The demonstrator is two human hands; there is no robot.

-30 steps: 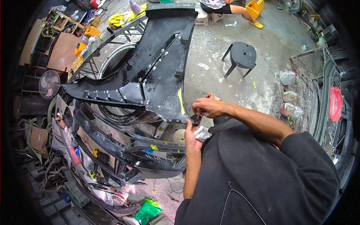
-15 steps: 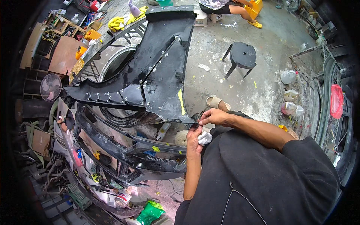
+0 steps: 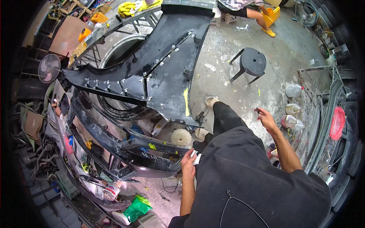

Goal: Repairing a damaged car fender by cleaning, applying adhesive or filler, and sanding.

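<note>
A white crumpled cloth or tissue (image 3: 196, 157) is gripped in my left hand (image 3: 188, 164), close to my body and beside the black bumper frame (image 3: 148, 161). My right hand (image 3: 267, 121) is out to the right over the floor, its fingers pinching a small dark piece (image 3: 258, 110) too small to name. Ahead and to the left lies a large black plastic car body panel (image 3: 171, 81). Small white clips dot its seams, and a yellow-green strip (image 3: 186, 102) marks its near right part.
A dark round stool (image 3: 254, 60) stands on the stained floor ahead. Plastic jugs (image 3: 293, 90) line the right side by a wire rack with a pink bag (image 3: 337, 123). A fluffy white pad (image 3: 181, 137) lies below the panel. Another person (image 3: 253, 14) sits at the far end.
My hands have parted from the panel's near corner. The right one has swung right with the small dark piece; the left has drawn down and left with the white cloth.
</note>
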